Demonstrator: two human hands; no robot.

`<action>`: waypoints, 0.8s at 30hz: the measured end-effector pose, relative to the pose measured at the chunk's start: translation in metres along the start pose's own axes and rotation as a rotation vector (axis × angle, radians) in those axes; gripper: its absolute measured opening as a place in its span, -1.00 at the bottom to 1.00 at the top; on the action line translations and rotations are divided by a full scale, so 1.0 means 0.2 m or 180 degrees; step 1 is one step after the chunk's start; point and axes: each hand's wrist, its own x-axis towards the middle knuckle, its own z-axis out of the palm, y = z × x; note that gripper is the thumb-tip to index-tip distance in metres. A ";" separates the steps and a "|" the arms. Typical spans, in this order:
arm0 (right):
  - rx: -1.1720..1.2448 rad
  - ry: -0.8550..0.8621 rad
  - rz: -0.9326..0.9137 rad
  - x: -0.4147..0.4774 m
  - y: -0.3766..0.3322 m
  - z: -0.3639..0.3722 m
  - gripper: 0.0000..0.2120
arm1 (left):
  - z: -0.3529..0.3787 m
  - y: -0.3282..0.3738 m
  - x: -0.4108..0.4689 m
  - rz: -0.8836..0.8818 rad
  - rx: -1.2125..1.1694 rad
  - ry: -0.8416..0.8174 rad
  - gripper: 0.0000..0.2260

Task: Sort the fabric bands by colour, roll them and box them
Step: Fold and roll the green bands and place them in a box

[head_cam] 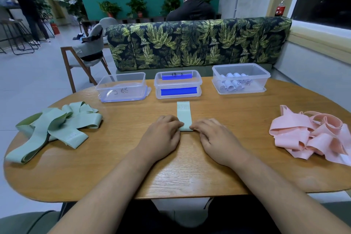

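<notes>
A pale green fabric band [183, 114] marked "30" lies flat in the middle of the wooden table [171, 173], running away from me. My left hand [161, 135] and my right hand [214, 137] pinch its near end from either side, fingers curled over the rolled edge. A heap of green bands [55, 127] lies at the left. At the right lies a heap of pink bands [311, 137]. Three clear boxes stand at the back: the left box [121, 87], the middle box [178, 84] with blue strips, and the right box [240, 79] holding several white rolls.
A leaf-patterned bench back [197, 43] stands behind the table, and a person sits beyond it facing away. A wooden chair [85, 53] is at the back left. A window sill with a bottle [280, 6] is at the right.
</notes>
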 end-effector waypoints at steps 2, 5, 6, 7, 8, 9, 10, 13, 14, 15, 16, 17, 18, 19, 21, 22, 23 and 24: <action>-0.0016 -0.0027 0.0046 0.00 0.00 0.00 -0.59 | 0.01 0.00 0.00 -0.0026 0.0061 -0.0031 -0.66; -0.0076 -0.0087 0.0092 0.01 -0.01 -0.01 -0.55 | 0.03 0.00 -0.01 -0.0080 0.0158 -0.0028 -0.59; -0.0091 -0.0103 0.0103 0.01 -0.01 -0.01 -0.53 | 0.03 0.00 -0.01 -0.0064 0.0170 0.0001 -0.57; -0.0100 -0.0117 0.0104 0.02 -0.01 -0.01 -0.52 | 0.03 0.00 -0.01 -0.0014 0.0161 0.0033 -0.56; -0.0099 -0.0136 0.0104 0.02 0.00 -0.01 -0.51 | 0.02 0.01 -0.02 0.0073 0.0136 0.0057 -0.56; -0.0094 -0.0159 0.0107 0.02 0.00 -0.01 -0.50 | 0.02 0.01 -0.02 0.0159 0.0110 0.0059 -0.59; -0.0086 -0.0179 0.0116 0.02 0.00 -0.01 -0.49 | 0.02 0.01 -0.02 0.0205 0.0087 0.0047 -0.63; -0.0075 -0.0220 0.0174 0.03 0.01 -0.01 -0.48 | 0.03 0.00 -0.01 0.0097 0.0013 0.0062 -0.70; -0.0074 -0.0238 0.0205 0.03 0.00 -0.01 -0.48 | 0.04 0.00 -0.01 0.0053 -0.0006 0.0070 -0.70; -0.0081 -0.0250 0.0232 0.03 0.00 -0.01 -0.47 | 0.04 0.00 -0.01 0.0014 -0.0009 0.0059 -0.69; -0.0092 -0.0258 0.0259 0.03 0.00 -0.01 -0.47 | 0.04 -0.01 0.00 -0.0015 -0.0001 0.0034 -0.67; -0.0111 -0.0263 0.0287 0.04 0.00 -0.01 -0.47 | 0.04 -0.01 0.00 -0.0044 0.0019 -0.0005 -0.64; -0.0134 -0.0272 0.0317 0.05 -0.01 -0.01 -0.48 | 0.04 -0.01 0.01 -0.0071 0.0051 -0.0043 -0.62; -0.0169 -0.0280 0.0340 0.06 -0.01 -0.01 -0.48 | 0.04 -0.02 0.02 -0.0100 0.0090 -0.0082 -0.60; -0.0254 -0.0315 0.0366 0.09 0.00 -0.01 -0.50 | 0.04 -0.03 0.04 -0.0150 0.0161 -0.0159 -0.57; -0.0296 -0.0368 0.0373 0.11 0.01 -0.01 -0.50 | 0.04 -0.03 0.05 -0.0173 0.0189 -0.0191 -0.57; -0.0324 -0.0434 0.0374 0.13 0.02 -0.02 -0.51 | 0.04 -0.04 0.06 -0.0187 0.0216 -0.0210 -0.57; -0.0343 -0.0494 0.0369 0.15 0.03 -0.03 -0.51 | 0.04 -0.05 0.08 -0.0188 0.0239 -0.0228 -0.57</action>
